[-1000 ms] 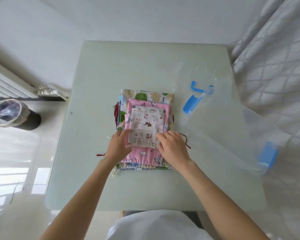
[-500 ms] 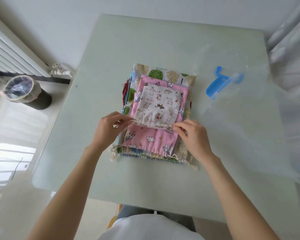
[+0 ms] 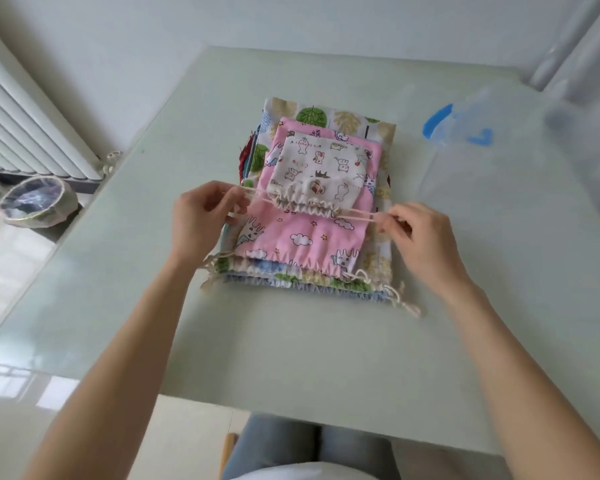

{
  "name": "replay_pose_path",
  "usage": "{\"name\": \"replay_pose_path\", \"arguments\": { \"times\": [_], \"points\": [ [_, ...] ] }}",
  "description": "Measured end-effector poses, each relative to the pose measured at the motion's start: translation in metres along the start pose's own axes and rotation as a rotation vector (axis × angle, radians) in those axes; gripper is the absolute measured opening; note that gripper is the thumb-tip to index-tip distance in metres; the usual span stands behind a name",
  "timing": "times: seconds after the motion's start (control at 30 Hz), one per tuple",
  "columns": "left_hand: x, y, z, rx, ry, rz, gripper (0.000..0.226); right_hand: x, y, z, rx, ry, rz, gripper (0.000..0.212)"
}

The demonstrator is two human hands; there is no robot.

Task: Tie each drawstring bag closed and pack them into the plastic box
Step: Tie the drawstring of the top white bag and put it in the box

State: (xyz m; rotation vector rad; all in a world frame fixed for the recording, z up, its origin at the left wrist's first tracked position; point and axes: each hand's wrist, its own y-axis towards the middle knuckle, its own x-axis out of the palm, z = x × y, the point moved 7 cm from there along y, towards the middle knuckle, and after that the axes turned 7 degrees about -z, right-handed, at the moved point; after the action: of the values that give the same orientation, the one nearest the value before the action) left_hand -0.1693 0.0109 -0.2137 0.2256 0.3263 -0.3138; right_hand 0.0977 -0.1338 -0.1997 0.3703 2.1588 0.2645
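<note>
Several flat fabric drawstring bags lay stacked on the pale green glass-topped table (image 3: 326, 341), and on the very top sat the small cream cotton bag printed with little cartoon animals (image 3: 321, 171), its mouth already puckered into tight gathers at the near edge. The person's left hand (image 3: 201, 220) had its fingers curled round the cream drawstring cord (image 3: 257, 199) on one side, while the right hand (image 3: 420, 237) pinched the cord's loops on the other side, so the strings ran taut and nearly level between the two hands. Under the cream bag lay a larger pink cotton bag with clouds and rabbits (image 3: 305, 237), and beneath that a still larger white bag printed with green and yellow trees (image 3: 329, 114), with more bags' gathered edges and loose cord ends showing at the near side of the pile. The clear plastic storage box with blue clips (image 3: 499, 157) stood to the right of the stack, apart from it, its walls blurred. Off the table's left side a white ribbed radiator (image 3: 32, 126) ran along the wall, with a lined waste bin (image 3: 35, 202) on the floor just beside it.
</note>
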Motion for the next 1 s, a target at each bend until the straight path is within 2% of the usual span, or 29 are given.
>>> {"name": "replay_pose_path", "arguments": {
  "times": [0.13,0.2,0.3,0.37,0.5,0.6,0.7,0.83,1.0],
  "points": [
    [-0.02,-0.017,-0.014,0.0,0.116,0.058,0.016,-0.011,-0.019,0.005,0.087,0.041,0.064,0.028],
    [-0.023,-0.024,-0.018,-0.024,0.073,0.048,0.019,-0.01,-0.026,0.005,0.163,0.11,0.081,0.027],
    [-0.015,-0.034,-0.001,0.023,-0.086,0.027,0.021,-0.007,-0.033,-0.003,0.314,0.508,0.146,0.02],
    [-0.001,-0.038,0.019,0.076,-0.232,-0.039,0.019,-0.004,-0.029,-0.018,0.321,0.768,0.206,0.019],
    [0.031,-0.037,0.054,0.139,-0.692,-0.212,0.025,-0.001,-0.006,-0.054,0.083,1.325,0.295,0.021],
    [0.043,-0.028,0.07,0.107,-0.986,-0.244,0.033,0.003,0.004,-0.066,0.018,1.525,0.286,0.026],
    [0.046,-0.022,0.065,0.026,-1.054,-0.169,0.03,0.008,0.008,-0.06,0.073,1.509,0.279,0.027],
    [0.035,-0.02,0.041,-0.015,-0.694,-0.096,0.032,0.014,0.002,-0.038,0.159,1.25,0.23,0.028],
    [0.036,-0.03,0.031,-0.058,-0.516,-0.105,0.033,0.018,-0.01,-0.027,0.227,1.038,0.171,0.027]
  ]
}}
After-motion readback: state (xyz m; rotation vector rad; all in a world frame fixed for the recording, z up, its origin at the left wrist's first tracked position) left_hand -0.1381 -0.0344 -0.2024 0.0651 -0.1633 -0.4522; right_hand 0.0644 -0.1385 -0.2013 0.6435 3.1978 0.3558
